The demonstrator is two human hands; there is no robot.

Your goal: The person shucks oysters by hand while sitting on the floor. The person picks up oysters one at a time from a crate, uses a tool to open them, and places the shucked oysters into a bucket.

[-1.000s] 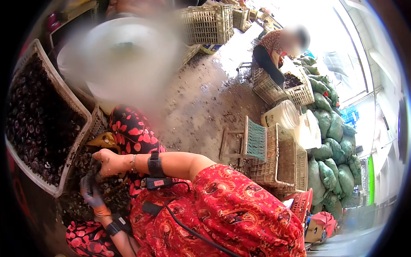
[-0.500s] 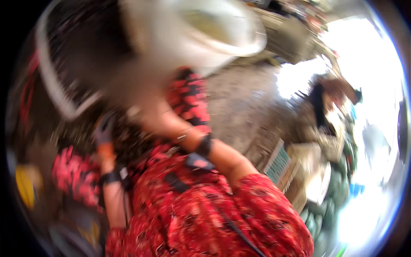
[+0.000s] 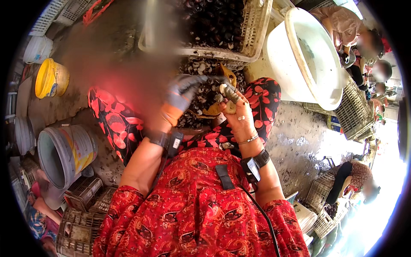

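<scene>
My left hand [image 3: 182, 94], in a grey and orange glove, reaches across toward my right fingertips. Motion smears its fingers, so their grip does not show. My right hand [image 3: 240, 118] is bare over the palm, with its fingers extended and apart. Grey coverings with pale rings [image 3: 230, 93] sit around some of its fingers. Under both hands lies a heap of dark shells and pale bits [image 3: 199, 98], with a yellowish-brown piece [image 3: 228, 76] among it. Beyond stands a pale plastic crate [image 3: 252, 40] holding dark shellfish [image 3: 212, 23].
A big white tub [image 3: 295, 64] stands at the far right. To the left are a yellow bucket [image 3: 52, 78] and a grey bucket [image 3: 64, 154], with crates [image 3: 79, 231] below. Other people [image 3: 342, 25] crouch along the right. A blurred patch hides part of the upper left.
The view has swung and sharpened. My right hand, blurred and reaching forward before, is now drawn in above the heap. My left hand has come up close to it.
</scene>
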